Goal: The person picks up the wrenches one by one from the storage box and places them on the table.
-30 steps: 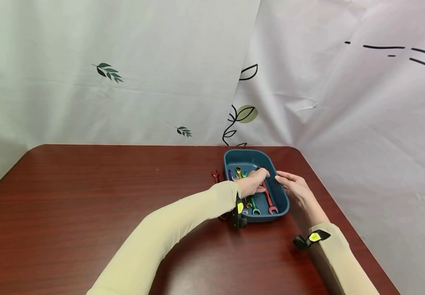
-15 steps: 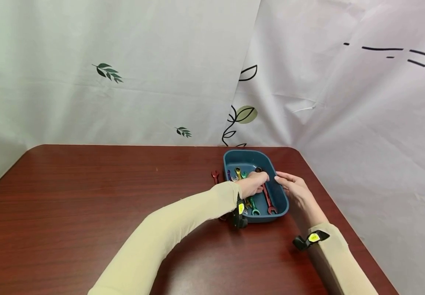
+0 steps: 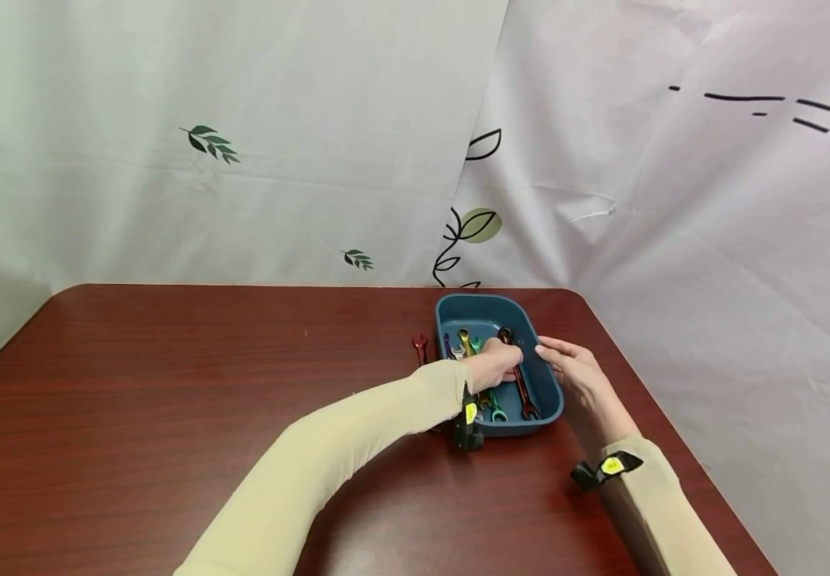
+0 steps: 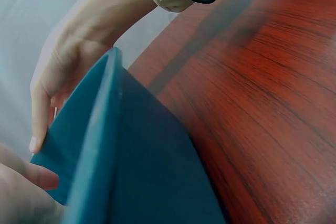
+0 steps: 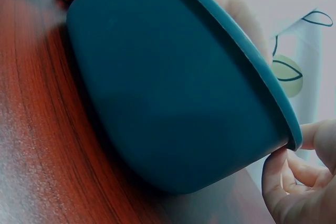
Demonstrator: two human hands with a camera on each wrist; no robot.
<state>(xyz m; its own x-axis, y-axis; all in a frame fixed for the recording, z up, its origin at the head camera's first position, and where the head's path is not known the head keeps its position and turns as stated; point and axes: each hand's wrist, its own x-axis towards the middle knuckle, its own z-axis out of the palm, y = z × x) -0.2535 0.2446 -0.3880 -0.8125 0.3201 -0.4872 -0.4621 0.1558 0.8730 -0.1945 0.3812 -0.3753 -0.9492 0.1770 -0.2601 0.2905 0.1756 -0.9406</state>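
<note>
While the right hand [image 3: 583, 382] pinches the blue bin [image 3: 548, 392], the left hand [image 3: 495, 362] overlaps the rightmost wrench [image 3: 522, 389], its fingers' grip unclear.

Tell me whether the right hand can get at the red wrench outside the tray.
Probably not: the right hand pinches the tray on its right, and the tray and left hand lie between it and the red wrench.

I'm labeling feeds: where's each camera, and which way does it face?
Head: on the head, facing forward and down at table and blue bin; left hand and right hand show.
Left wrist: strapped there, facing across the bin; both hands partly show.
Right wrist: strapped there, facing the bin's outer wall; right hand at rim, left partly beyond.
Wrist views share bin and right hand.
</note>
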